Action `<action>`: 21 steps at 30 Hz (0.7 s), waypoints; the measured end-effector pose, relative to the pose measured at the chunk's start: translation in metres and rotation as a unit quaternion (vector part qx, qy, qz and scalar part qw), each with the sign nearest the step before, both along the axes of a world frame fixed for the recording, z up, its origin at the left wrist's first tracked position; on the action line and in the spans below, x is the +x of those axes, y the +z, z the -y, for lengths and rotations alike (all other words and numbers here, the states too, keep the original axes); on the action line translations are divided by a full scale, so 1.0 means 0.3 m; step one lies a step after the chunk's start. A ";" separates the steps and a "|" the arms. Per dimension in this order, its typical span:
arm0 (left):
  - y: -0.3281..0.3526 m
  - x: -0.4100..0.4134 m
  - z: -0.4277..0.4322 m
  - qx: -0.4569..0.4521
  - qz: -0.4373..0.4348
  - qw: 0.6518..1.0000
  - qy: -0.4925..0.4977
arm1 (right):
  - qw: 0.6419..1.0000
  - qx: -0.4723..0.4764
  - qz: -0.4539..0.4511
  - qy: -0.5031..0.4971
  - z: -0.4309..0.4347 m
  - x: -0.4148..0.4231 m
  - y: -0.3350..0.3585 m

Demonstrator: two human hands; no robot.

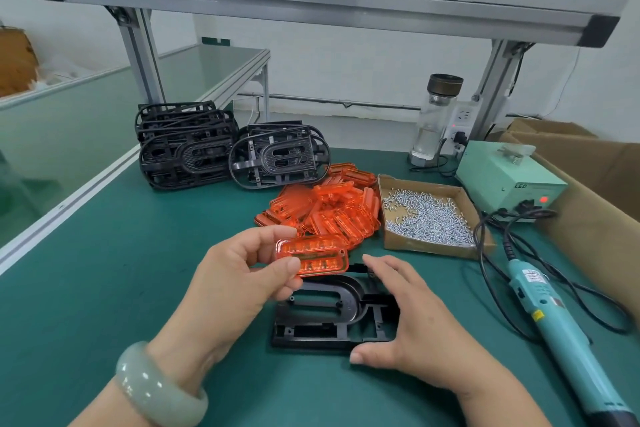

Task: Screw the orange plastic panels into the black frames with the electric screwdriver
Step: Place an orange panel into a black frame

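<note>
While the right hand (412, 319), fingers spread, is bracing the black frame (322, 319), the left hand (239, 274) is pinching an orange panel (311, 255) just above it; at three o'clock the screwdriver (554, 326) is lying untouched, so fastening looks not yet begun.

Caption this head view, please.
Left hand pinches an orange panel over a black frame touched by the right hand.

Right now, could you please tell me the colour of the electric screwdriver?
The electric screwdriver is teal; head view.

Bright, even light – soft shadows, wide-angle bending and blur toward edges.
</note>
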State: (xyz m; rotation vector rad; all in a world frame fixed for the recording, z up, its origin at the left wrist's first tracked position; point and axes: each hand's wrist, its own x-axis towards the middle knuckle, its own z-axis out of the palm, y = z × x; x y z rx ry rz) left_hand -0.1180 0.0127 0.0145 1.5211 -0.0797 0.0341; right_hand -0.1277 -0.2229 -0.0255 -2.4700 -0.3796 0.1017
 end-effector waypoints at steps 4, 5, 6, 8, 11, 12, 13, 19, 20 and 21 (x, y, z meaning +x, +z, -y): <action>-0.019 0.016 -0.012 0.149 0.008 0.989 0.024 | 1.000 0.002 -0.007 -0.007 0.004 0.002 -0.004; -0.025 0.022 -0.013 0.213 0.019 0.977 0.027 | 1.000 0.005 -0.007 -0.007 0.004 0.003 -0.003; -0.032 0.025 -0.012 0.266 0.027 0.963 0.026 | 1.000 0.007 -0.005 -0.007 0.004 0.003 -0.004; -0.045 0.025 -0.004 0.319 0.032 0.947 0.014 | 1.000 0.012 -0.002 -0.005 0.003 0.004 -0.004; -0.060 0.024 0.014 0.347 0.028 0.937 -0.002 | 1.000 0.013 0.001 -0.004 0.004 0.004 -0.004; -0.065 0.026 0.020 0.361 0.025 0.932 -0.004 | 1.000 0.013 0.001 -0.005 0.004 0.004 -0.004; -0.068 0.028 0.025 0.379 0.025 0.925 -0.003 | 1.000 0.013 0.001 -0.005 0.004 0.004 -0.004; -0.067 0.036 0.037 0.469 0.052 0.882 0.008 | 1.000 0.019 -0.003 -0.005 0.002 0.006 -0.006; -0.066 0.038 0.037 0.484 0.055 0.873 0.009 | 1.000 0.019 -0.004 -0.005 0.002 0.007 -0.007; -0.066 0.040 0.038 0.497 0.055 0.866 0.009 | 1.000 0.019 -0.006 -0.005 0.003 0.006 -0.007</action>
